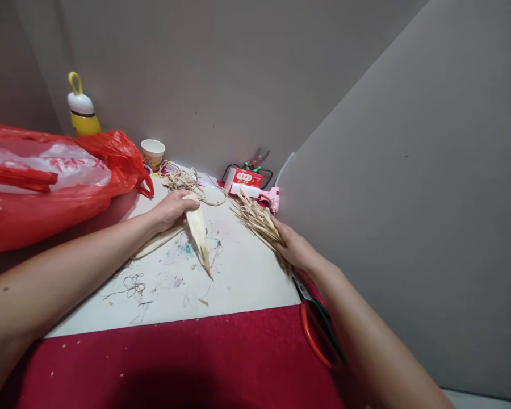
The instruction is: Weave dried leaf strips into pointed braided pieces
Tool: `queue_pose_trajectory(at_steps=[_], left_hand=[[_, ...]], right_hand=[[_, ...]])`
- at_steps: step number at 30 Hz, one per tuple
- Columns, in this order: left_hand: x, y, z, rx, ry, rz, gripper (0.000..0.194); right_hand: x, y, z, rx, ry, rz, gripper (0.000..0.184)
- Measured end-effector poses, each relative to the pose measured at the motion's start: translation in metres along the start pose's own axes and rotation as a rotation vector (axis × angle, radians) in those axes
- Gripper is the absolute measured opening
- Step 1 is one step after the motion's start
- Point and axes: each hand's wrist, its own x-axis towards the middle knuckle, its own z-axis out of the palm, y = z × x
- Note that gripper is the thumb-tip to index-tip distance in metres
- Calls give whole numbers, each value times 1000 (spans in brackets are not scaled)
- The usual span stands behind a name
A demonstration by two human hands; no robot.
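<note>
My left hand (170, 209) is closed round the wide end of a pale dried leaf strip (199, 236), whose pointed tip rests on the white board (238, 278). A second pale strip (155, 244) lies under my left wrist. My right hand (293, 245) grips a bundle of thin straw strips (255, 218) that fans out toward the back of the board. The fingers of that hand are curled under the bundle.
A red plastic bag (46, 182) fills the left. Behind it stand a yellow bottle (82, 111) and a paper cup (153, 152). Coiled twine (183, 180), a red box (244, 177) and a pink glue gun (269, 197) lie at the back. Orange-handled scissors (315, 335) rest on red cloth (187, 358). Grey walls close in behind and on the right.
</note>
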Motion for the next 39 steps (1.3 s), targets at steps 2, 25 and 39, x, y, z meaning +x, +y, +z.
queue_pose_trajectory(at_steps=[2, 25, 39], left_hand=[[-1, 0, -1, -2, 6, -4, 17], [-6, 1, -4, -76, -190, -47, 20], [-7, 5, 0, 232, -95, -17, 10]], right_hand=[[-4, 5, -6, -25, -24, 20, 78], [58, -187, 24, 1488, 43, 116, 25], [57, -180, 24, 1251, 38, 66, 23]])
